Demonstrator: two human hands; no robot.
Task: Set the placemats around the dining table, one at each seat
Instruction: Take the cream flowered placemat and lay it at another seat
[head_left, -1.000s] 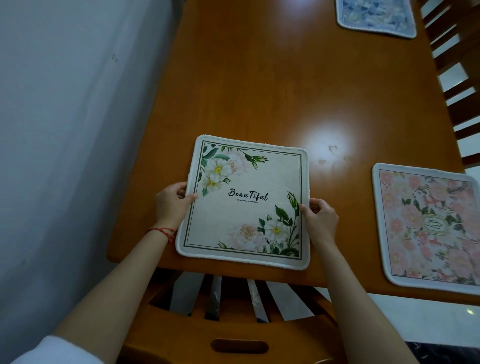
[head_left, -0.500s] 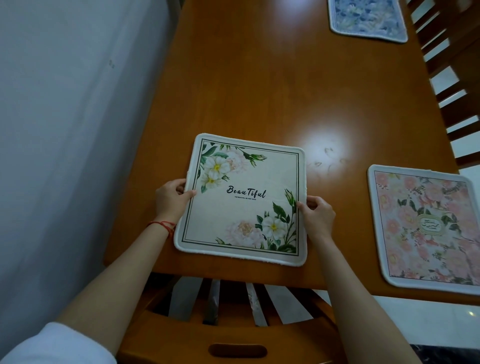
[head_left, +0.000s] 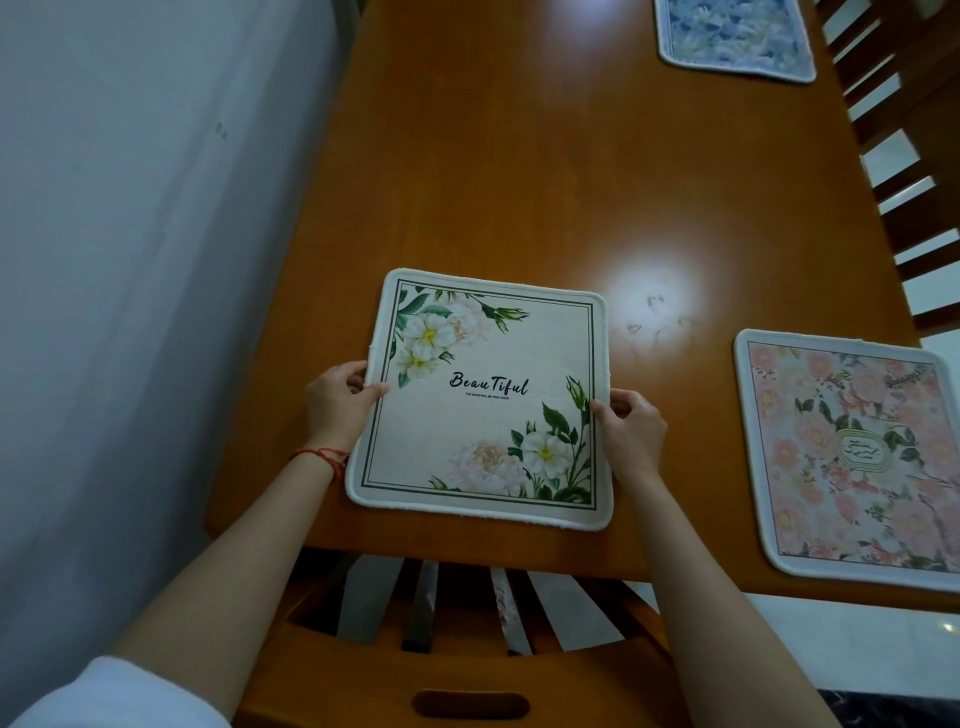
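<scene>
Cream fabric with a floral print, the placemat (head_left: 480, 397) is lying flat on the wooden table (head_left: 571, 171), close to the near edge above the chair (head_left: 457, 670). Risk: a pull toward the body is likely sending its near border over the table edge, or an uneven release is leaving it skewed at this seat. The left hand (head_left: 337, 402) is pinching the mat's left border, thumb on top. The right hand (head_left: 634, 431) is pinching the right border likewise. Further right, a pink placemat (head_left: 852, 457) is lying flat.
</scene>
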